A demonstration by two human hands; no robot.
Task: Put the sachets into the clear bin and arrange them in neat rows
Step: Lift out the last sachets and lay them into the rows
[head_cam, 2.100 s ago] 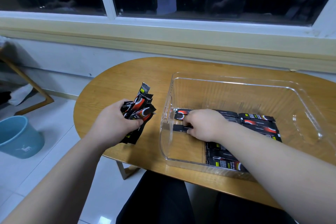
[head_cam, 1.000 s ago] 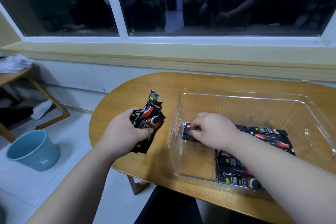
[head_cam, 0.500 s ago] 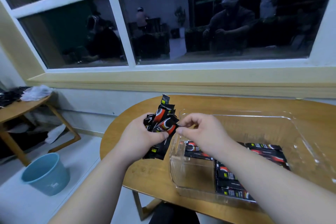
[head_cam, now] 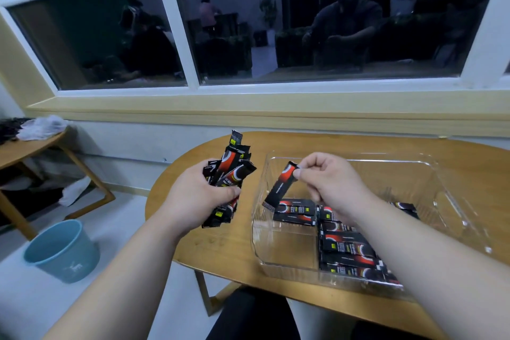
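Note:
My left hand point(head_cam: 197, 201) grips a bundle of black-and-red sachets point(head_cam: 230, 171) upright above the table, left of the clear bin point(head_cam: 447, 193). My right hand point(head_cam: 328, 182) pinches the top end of one sachet point(head_cam: 281, 186), which hangs tilted over the bin's left side. Several sachets point(head_cam: 345, 247) lie flat in rows on the bin's floor, partly hidden by my right forearm. Two more point(head_cam: 295, 211) lie at the bin's left middle.
The bin sits on an oval wooden table point(head_cam: 220, 246) below a window sill. A blue bucket point(head_cam: 62, 251) stands on the floor at left, near a second wooden table point(head_cam: 24, 146) with cloths on it. My dark-clad legs are under the table's near edge.
My right hand left the sachets in the bin, went to the bundle, and pulled one sachet out; it now holds it over the bin. The camera tilted upward.

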